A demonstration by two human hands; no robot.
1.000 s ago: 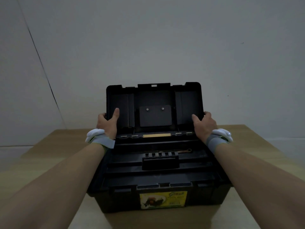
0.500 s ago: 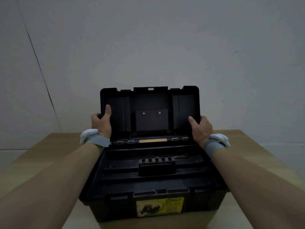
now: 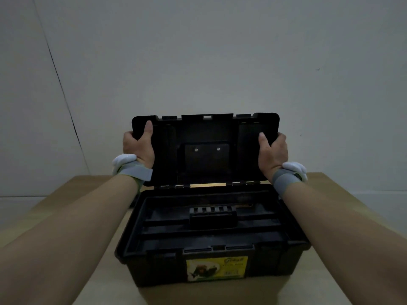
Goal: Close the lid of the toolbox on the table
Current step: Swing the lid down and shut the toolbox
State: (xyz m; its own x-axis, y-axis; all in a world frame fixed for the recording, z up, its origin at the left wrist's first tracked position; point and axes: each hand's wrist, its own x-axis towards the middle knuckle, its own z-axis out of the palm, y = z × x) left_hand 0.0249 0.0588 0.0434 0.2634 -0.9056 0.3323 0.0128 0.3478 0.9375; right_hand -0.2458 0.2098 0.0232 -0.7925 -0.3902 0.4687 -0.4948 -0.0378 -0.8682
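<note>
In the middle of the frame the toolbox (image 3: 211,234) stands on the table (image 3: 343,216) with its lid (image 3: 206,148) upright, the left hand (image 3: 137,145) and right hand (image 3: 273,150) each clasped on a side edge, so both should lower it evenly, thumbs clear of the rim

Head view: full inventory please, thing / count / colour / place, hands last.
toolbox: 1, black, centre of table, open
lid: 1, black, upright at the toolbox's rear edge
inner tray: 1, black, inside toolbox, raised handle in the middle
label: 1, yellow, toolbox front wall
table: 1, light wood, under toolbox
wall: 1, pale grey, behind table
wristbands: 2, grey with white parts, one on each wrist
left hand: 1, gripping lid's left edge
right hand: 1, gripping lid's right edge
</note>
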